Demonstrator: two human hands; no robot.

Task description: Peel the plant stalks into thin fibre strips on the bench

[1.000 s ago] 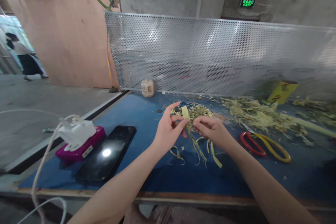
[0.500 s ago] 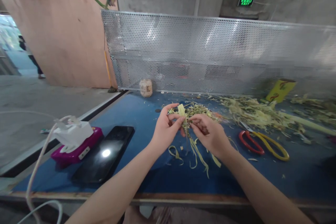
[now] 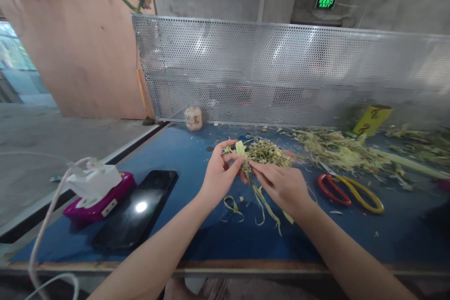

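Observation:
My left hand (image 3: 218,173) is closed on a bundle of pale green plant strips (image 3: 240,148), whose broad flat end sticks up past the thumb. Thin loose ends hang below onto the blue table. My right hand (image 3: 283,187) meets the left one at the bundle, its thumb and fingertips pinching it, with the curled fingers partly hidden. Just behind both hands lies a heap of shredded dry plant bits (image 3: 267,151). A curled strip (image 3: 231,205) rests on the table under the left wrist.
Scissors (image 3: 346,192) with one red and one yellow handle lie right of my hands. Beyond them are a pile of plant fibres (image 3: 344,150) and a yellow box (image 3: 372,120). Left are a black phone (image 3: 137,211), a purple power strip (image 3: 100,201) and cables. A perforated metal panel (image 3: 246,70) stands behind.
My right hand has turned so its back shows more, and its fingers have straightened toward the bundle. My left hand keeps its hold. The whole view has shifted slightly.

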